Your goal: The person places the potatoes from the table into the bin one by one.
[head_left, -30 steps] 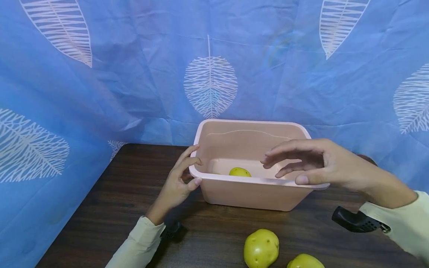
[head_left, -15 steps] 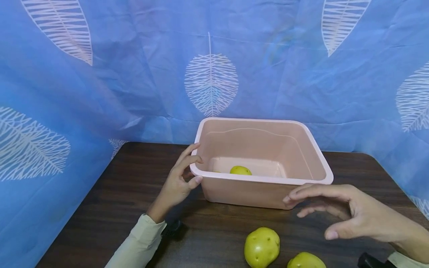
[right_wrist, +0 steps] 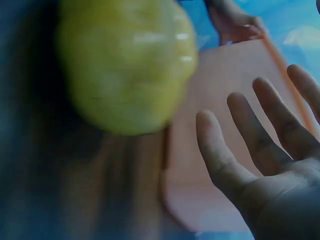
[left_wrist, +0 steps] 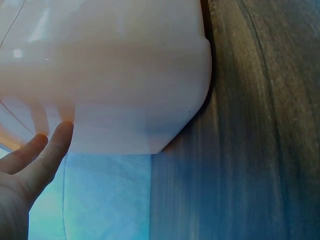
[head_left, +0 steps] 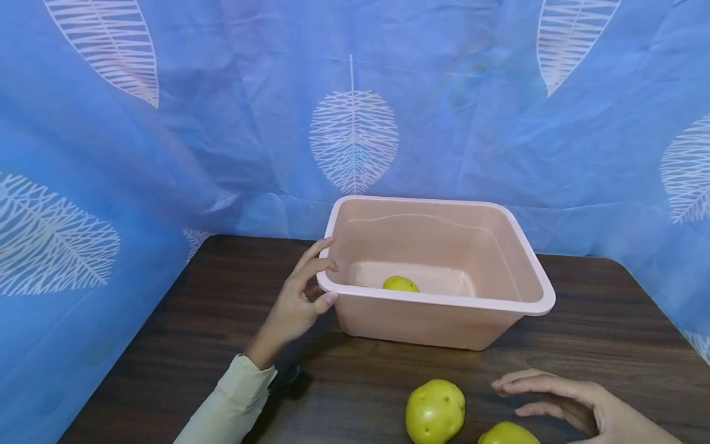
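Note:
My left hand (head_left: 296,302) grips the left rim of a pink plastic tub (head_left: 421,320), fingers over the edge and thumb outside. The left wrist view shows two fingertips (left_wrist: 62,130) against the tub's wall. Inside the tub lies a yellow-green potato (head_left: 400,283), partly hidden by the front rim. A glossy, dimpled potato (head_left: 435,412) rests on the table before the tub, with another potato (head_left: 507,434) cut off by the frame's bottom edge. Above and right of that one hovers my right hand (head_left: 577,407), holding nothing. Its fingers are spread in the right wrist view, near a blurred potato (right_wrist: 127,65).
The dark wooden table (head_left: 222,320) has rounded back corners. Directly behind it hangs a blue cloth (head_left: 249,123) with white leaf prints, which also runs along the left side. The tub stands near the back edge.
My right hand has come out from over the tub and dropped down and toward me, close to the nearer potatoes. The left hand stays on the rim.

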Available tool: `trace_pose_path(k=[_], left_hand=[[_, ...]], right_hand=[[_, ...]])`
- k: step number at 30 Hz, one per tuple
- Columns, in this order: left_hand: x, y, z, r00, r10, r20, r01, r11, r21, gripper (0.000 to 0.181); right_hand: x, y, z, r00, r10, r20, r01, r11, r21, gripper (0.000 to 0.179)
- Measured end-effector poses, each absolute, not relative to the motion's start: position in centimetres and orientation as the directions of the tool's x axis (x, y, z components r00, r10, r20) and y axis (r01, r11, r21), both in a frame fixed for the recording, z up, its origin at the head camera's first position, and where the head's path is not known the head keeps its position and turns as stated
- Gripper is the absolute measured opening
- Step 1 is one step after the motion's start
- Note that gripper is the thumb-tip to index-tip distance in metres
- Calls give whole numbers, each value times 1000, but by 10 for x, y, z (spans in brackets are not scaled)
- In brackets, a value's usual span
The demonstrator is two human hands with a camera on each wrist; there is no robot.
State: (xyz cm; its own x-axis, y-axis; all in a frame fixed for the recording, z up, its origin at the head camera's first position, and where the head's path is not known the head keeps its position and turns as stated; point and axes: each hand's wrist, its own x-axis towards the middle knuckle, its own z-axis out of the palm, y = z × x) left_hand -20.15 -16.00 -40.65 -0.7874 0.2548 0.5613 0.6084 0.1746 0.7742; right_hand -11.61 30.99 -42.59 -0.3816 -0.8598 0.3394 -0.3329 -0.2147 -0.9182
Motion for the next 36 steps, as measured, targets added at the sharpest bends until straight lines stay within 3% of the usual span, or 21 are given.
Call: trace_pose_path(k=[4,8,12,17,24,36], left_hand=[[-202,-158,-405,-789,254,559,606,173,776,48],[-202,-160,-405,-788,245,565,609,176,773,47],[-200,-161,-403,-798,236,554,597,186,780,44],[-198,-162,-402,-802,242,547,591,188,784,46],[-198,-161,-403,-801,246,546,593,196,781,45],[-199,-157,-404,-784,268,560,610,163,776,47]], right_hand=[[-111,324,-455,-387,-859,335,-317,-217,-923,63],[-107,331,-474,-411,-867,281,-169,-230,-958,63],[-105,327,-486,-384,-872,304,-150,-266,-952,63],[-104,317,-494,-337,-862,378,-261,-300,-918,63],[-103,310,-503,-328,-848,417,-505,-216,-836,64],[-95,304,-509,-393,-821,414,-583,-125,-803,73]])
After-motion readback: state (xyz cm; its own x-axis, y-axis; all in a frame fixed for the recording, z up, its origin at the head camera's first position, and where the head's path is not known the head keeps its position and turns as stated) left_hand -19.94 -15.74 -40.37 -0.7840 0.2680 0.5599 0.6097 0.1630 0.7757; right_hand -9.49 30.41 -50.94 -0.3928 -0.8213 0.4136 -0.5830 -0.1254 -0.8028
